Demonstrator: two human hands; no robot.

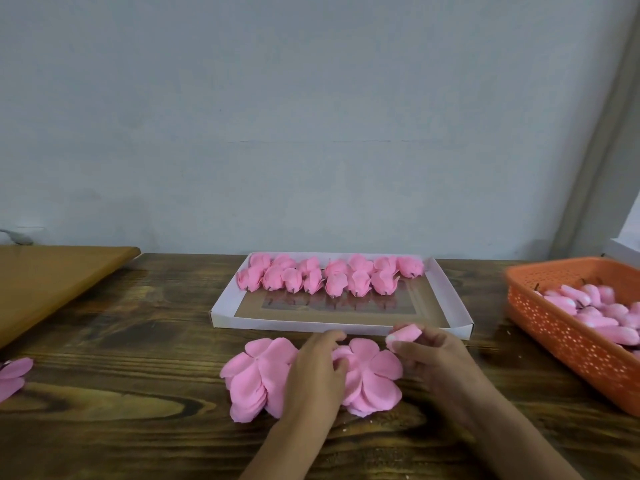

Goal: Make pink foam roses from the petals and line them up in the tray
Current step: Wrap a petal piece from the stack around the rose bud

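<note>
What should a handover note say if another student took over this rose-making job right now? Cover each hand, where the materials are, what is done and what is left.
Left hand: fingers pinch at the petal stack on the table.
Right hand: holds a pink bud just in front of the tray.
Done: two rows of finished roses fill the tray's far end.
Supplies: more buds in the orange basket on the right; a second petal stack beside the first.
Left: wrap petals round the bud, place it, fill the near part of the tray.

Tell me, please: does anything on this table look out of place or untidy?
One stray petal piece lies at the table's left edge, apart from the main petal pile. The roses in the white tray stand in two fairly even rows.
</note>
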